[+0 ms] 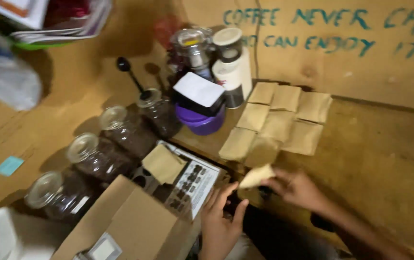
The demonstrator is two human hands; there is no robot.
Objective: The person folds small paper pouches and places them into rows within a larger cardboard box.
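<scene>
A small tan paper pouch (256, 175) sits low in the view, near the front edge of the wooden table (380, 144), pinched at its right end by the right hand (297, 188); that grip is pressed together on the paper. The left hand (220, 222) rests just below and left of the pouch, its fingers spread and its grip on nothing, fingertips close to the pouch's lower edge. Just above, more flat tan pouches (278, 123) lie in overlapping rows on the table. To their left stands a purple tub (202, 121) with a white and black packet on top, and behind it a white cylinder container (233, 67). Further left, glass jars of dark coffee (96, 156) stand in a diagonal row. An open cardboard box (130, 224) sits at the bottom left, beside a printed sheet (195, 183).
</scene>
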